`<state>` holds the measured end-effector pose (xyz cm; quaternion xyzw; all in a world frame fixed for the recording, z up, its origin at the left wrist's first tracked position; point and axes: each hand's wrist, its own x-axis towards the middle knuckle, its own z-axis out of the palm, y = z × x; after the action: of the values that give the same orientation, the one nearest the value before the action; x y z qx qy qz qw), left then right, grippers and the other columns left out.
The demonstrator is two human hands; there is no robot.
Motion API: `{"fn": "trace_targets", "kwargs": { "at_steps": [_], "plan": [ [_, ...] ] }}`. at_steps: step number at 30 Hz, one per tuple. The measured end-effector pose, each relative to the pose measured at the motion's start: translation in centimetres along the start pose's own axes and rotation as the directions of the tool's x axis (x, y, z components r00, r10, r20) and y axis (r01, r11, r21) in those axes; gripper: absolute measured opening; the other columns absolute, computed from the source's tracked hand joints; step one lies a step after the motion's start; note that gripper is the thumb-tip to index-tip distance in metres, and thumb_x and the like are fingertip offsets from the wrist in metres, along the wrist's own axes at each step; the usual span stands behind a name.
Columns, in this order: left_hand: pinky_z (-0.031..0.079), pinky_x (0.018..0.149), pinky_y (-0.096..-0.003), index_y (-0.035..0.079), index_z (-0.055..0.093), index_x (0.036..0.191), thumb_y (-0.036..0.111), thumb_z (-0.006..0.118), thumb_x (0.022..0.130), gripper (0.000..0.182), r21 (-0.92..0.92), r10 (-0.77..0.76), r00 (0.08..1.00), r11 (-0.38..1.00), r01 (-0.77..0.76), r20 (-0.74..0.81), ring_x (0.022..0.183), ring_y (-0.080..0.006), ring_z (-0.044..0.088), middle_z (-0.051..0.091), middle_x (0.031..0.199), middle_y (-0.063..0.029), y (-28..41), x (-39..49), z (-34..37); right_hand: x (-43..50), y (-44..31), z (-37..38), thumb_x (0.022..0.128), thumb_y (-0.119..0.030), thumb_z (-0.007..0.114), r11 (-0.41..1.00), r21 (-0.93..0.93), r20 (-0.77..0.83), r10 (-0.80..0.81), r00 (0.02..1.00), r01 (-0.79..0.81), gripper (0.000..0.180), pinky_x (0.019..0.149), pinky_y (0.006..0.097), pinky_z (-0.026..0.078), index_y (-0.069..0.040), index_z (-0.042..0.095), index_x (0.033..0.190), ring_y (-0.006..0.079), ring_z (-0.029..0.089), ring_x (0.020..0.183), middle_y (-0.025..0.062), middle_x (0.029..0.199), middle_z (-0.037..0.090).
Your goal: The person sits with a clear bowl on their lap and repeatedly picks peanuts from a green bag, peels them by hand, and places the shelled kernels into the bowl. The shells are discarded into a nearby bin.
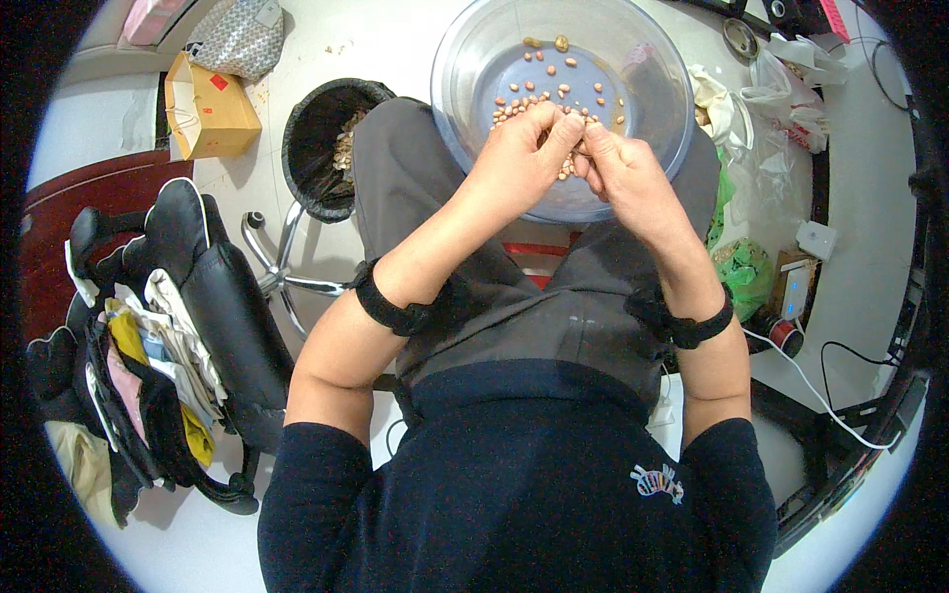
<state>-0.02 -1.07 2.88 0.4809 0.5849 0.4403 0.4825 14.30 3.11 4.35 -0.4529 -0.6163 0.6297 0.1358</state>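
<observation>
A large clear plastic basin (673, 81) rests between my thighs. Shelled peanuts (528, 101) lie in a heap and scattered over its bottom, with a few unshelled pods (561, 44) near the far side. Over the basin my left hand (528, 152) and my right hand (621, 161) meet, thumbs and fingertips pinched close together. Something small and dark shows between the fingers; what it is cannot be told, as the fingers hide most of it. Part of the peanut heap is hidden beneath both hands.
Left of my knee stands a black-lined waste bin (300, 141) with shells (345, 148) inside. A paper bag (222, 122) and a black chair (230, 326) heaped with clothes are farther left. Plastic bags (741, 278) and a white cable (808, 385) lie at the right.
</observation>
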Motion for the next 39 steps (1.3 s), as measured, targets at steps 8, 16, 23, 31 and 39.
{"fn": "trace_targets", "kwargs": {
  "at_steps": [8,16,23,31,39],
  "plan": [
    [0.044,0.057,-0.0312,-0.001,0.053,0.078,0.024,0.038,0.093,0.033,0.087,0.069,0.997,0.994,-0.071,0.033,0.060,-0.0195,0.057,0.058,0.064,-0.0108,0.7,-0.4,0.0,-0.4,-0.1,0.5,0.095,-0.029,0.036,0.982,-0.014,0.017,-0.187,0.982,0.187,0.037,0.047,0.0213,0.029,-0.004,0.049,0.070,0.0056,0.034,0.052,-0.0041,0.060,0.041],
    [0.043,0.057,-0.0306,-0.001,0.053,0.077,0.027,0.041,0.092,0.034,-0.022,-0.110,0.993,0.994,0.111,0.053,0.060,-0.0168,0.054,0.057,0.063,-0.0098,0.8,0.0,-0.3,-0.2,0.1,0.4,0.092,-0.025,0.043,0.948,-0.113,-0.010,-0.301,0.954,0.298,0.030,0.051,0.0252,0.036,-0.001,0.053,0.077,0.0111,0.044,0.055,0.0018,0.061,0.046],
    [0.042,0.056,-0.0297,-0.002,0.053,0.077,0.025,0.054,0.086,0.028,0.116,0.025,0.996,0.993,-0.015,-0.087,0.059,-0.0161,0.053,0.057,0.065,-0.0109,0.6,0.0,-0.3,-0.5,-0.3,0.3,0.078,-0.023,0.059,0.598,-0.735,-0.124,-0.581,0.805,0.319,0.017,0.056,0.0354,0.047,-0.006,0.060,0.083,0.0285,0.059,0.068,0.0091,0.074,0.056],
    [0.041,0.055,-0.0300,-0.002,0.054,0.076,0.022,0.054,0.086,0.025,0.092,-0.008,0.996,0.996,0.016,-0.092,0.058,-0.0159,0.051,0.056,0.064,-0.0108,0.6,-0.1,-0.1,-0.7,-0.5,0.4,0.070,-0.018,0.068,0.540,-0.792,-0.171,-0.643,0.746,0.284,0.022,0.051,0.0306,0.044,-0.006,0.061,0.087,0.0212,0.054,0.058,0.0071,0.072,0.053],
    [0.040,0.056,-0.0266,-0.001,0.055,0.076,0.021,0.053,0.086,0.024,0.072,-0.017,0.993,0.997,0.026,-0.118,0.060,-0.0112,0.048,0.053,0.063,-0.0052,0.3,-0.2,0.0,-0.7,-0.4,0.8,0.069,-0.019,0.069,0.615,-0.738,-0.233,-0.618,0.750,0.277,0.022,0.055,0.0344,0.048,-0.007,0.060,0.084,0.0263,0.059,0.064,0.0083,0.074,0.055]
  ]
}}
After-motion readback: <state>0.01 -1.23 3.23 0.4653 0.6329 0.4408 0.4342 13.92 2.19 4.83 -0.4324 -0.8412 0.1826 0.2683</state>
